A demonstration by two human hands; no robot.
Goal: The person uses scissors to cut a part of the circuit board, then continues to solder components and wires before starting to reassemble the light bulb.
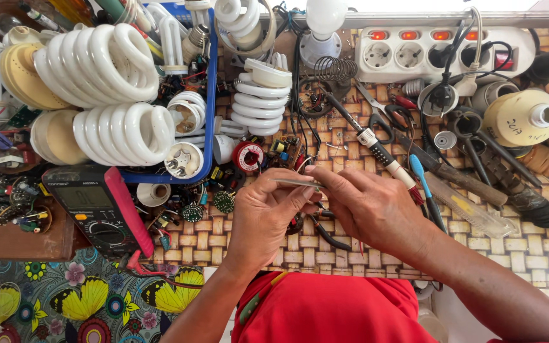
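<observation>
Two hands (325,213) on thin metal rod (297,183)

A tray (211,95) of spiral lamp tubes (100,63) filled the upper left of the frame; a multimeter (96,206) lay just below it at left centre; a power strip (446,54) ran along the upper right, with a lamp base (521,117) beneath it; a soldering iron (376,146) lay slanted at centre; both hands, left hand (265,216) and right hand (370,206), met below it over the woven mat (528,251), a thin metal strip (297,183) between them.
</observation>
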